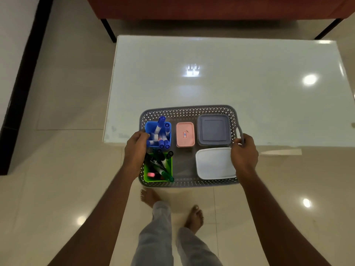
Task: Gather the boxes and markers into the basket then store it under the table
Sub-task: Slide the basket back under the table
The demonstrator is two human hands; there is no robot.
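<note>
A grey perforated basket (184,110) hangs half over the front edge of the white table (230,77). My left hand (135,148) grips its left handle and my right hand (245,150) grips its right handle. Inside stand a blue cup (148,126) of blue markers (160,124) and a green cup (148,168) holding dark and green markers (166,174). A pink box (185,134), a grey lidded box (213,130) and a white lidded box (214,163) lie beside them.
A red-brown sofa (211,7) on black legs stands behind the table. Glossy beige floor tiles (67,93) surround the table. My bare feet (195,215) are on the floor just below the basket. A dark skirting strip (23,73) runs along the left wall.
</note>
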